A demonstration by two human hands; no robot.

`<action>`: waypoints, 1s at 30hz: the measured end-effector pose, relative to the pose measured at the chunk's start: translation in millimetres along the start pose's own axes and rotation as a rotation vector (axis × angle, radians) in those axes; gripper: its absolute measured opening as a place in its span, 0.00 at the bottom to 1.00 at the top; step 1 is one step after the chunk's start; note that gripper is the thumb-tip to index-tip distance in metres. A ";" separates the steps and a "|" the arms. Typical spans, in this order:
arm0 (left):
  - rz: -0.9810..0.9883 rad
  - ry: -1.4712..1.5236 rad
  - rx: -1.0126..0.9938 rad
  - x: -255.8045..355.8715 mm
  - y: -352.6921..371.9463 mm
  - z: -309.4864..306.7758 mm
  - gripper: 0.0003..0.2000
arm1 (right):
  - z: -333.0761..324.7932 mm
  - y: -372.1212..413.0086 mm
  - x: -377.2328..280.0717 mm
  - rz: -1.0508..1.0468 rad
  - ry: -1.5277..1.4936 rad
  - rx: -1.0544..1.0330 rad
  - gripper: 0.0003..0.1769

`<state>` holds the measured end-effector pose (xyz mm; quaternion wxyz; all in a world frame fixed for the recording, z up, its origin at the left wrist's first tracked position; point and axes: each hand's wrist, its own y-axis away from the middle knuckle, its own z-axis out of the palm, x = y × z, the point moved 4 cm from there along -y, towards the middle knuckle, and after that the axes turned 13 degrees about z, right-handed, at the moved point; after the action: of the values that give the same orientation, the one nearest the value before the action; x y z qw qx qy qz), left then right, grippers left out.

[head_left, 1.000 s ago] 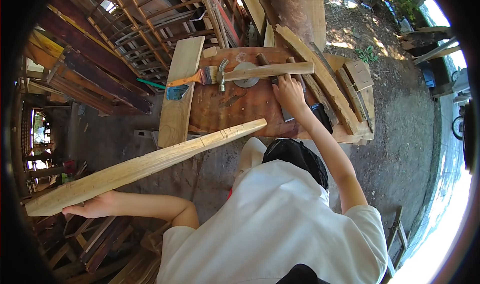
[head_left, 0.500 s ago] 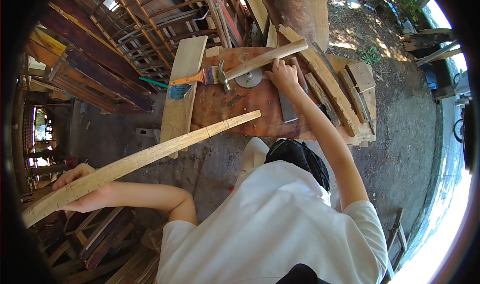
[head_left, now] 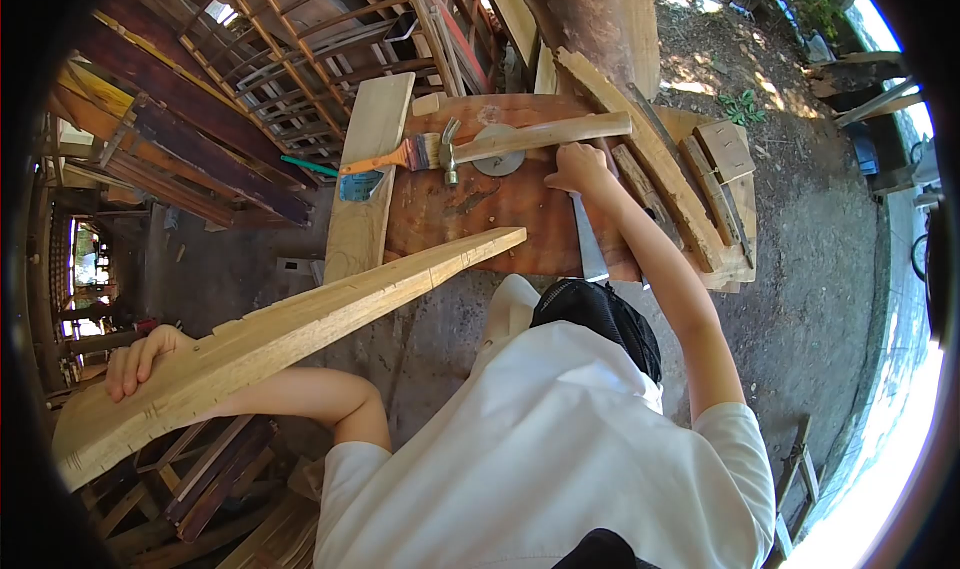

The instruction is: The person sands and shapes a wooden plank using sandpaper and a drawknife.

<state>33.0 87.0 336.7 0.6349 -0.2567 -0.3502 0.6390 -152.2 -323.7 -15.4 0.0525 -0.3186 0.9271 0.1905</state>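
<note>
My left hand (head_left: pixel 148 359) is wrapped around the near end of a long wooden plank (head_left: pixel 290 334), fingers over its upper edge. Notches and dark pencil-like marks run along the plank, which slants up to the right in front of the bench. My right hand (head_left: pixel 582 171) is closed at the top of a flat metal-bladed tool (head_left: pixel 589 244) whose blade points toward me; its handle end is hidden by the hand. Just beyond that hand lies a claw hammer (head_left: pixel 540 137) with a wooden handle. A paintbrush (head_left: pixel 390 157) and a round metal disc (head_left: pixel 497 161) lie left of the hand.
The reddish wooden workbench (head_left: pixel 440 224) has a pale board (head_left: pixel 362 214) along its left side. Rough wood strips (head_left: pixel 665 169) and a wooden block (head_left: pixel 724 149) lie on its right. Stacked timber (head_left: pixel 190 159) stands at the left, and a thick trunk (head_left: pixel 580 29) behind.
The plank has rolled in my left hand, showing its broader face. My right hand has drawn slightly toward me and the metal blade has shifted nearer and turned. The hammer's handle has swung slightly toward me.
</note>
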 end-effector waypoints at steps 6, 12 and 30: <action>-0.194 0.212 -0.313 -3.2 -15.7 -16.6 0.04 | -3.9 9.2 12.5 -0.072 0.054 -0.018 0.34; -0.206 0.257 -0.360 -7.0 -13.4 -6.1 0.03 | -6.9 8.7 14.4 -0.194 0.133 0.031 0.35; -0.092 0.102 -0.389 0.3 -2.3 4.3 0.03 | -51.1 100.3 66.1 -0.155 -0.587 -0.414 0.27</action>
<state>31.1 86.7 341.2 0.6189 -0.3901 -0.4456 0.5159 -264.6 -308.5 49.3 0.2650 -0.3234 0.7875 0.4529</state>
